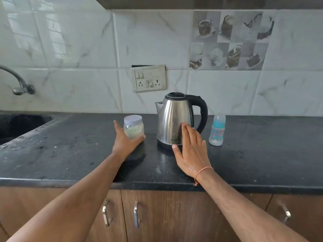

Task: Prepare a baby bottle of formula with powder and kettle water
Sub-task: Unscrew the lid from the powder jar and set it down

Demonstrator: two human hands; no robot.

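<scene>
Head view: my left hand (126, 142) cups the powder jar (133, 126); my right hand (190, 147), fingers straight, touches the kettle (173, 119), which could scald if hot.

Dark countertop (253, 165): jar (133, 127), kettle (174, 119), seemingly capped baby bottle (217, 131).

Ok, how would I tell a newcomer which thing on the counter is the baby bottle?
Find the steel kettle standing on the dark counter below the wall sockets. The baby bottle stands just to its right, on the handle side, with no hand on it. It is the slim clear one with a domed cap, unlike the squat jar left of the kettle.
</scene>
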